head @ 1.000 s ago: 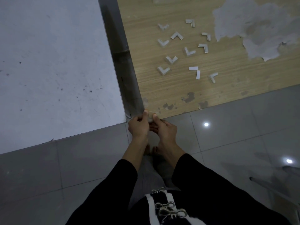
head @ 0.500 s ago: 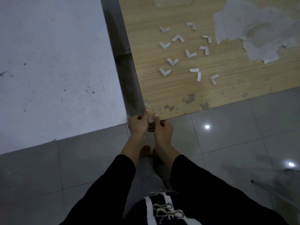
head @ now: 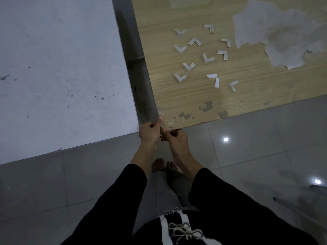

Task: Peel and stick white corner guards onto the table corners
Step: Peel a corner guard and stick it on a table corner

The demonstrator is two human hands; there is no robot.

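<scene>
A grey tiled floor [head: 247, 156] is seen below the fingers, and a scuffed white surface [head: 53, 68] is spread to the left of them. The wooden table [head: 177, 103] is laid out beyond the fingers, and its near corner is met by both hands. The left hand [head: 149, 132] is curled, with its thumb raised against the corner's left side. The right hand [head: 177, 138] is curled as well. A small pale corner guard [head: 169, 129] is pinched between the fingers [head: 166, 136] of both hands right at that corner; whether it is stuck cannot be told. Loose corner guards [head: 180, 77] are scattered well beyond the fingers, up and to the right. Two white backing strips [head: 212, 76] are laid among them.
</scene>
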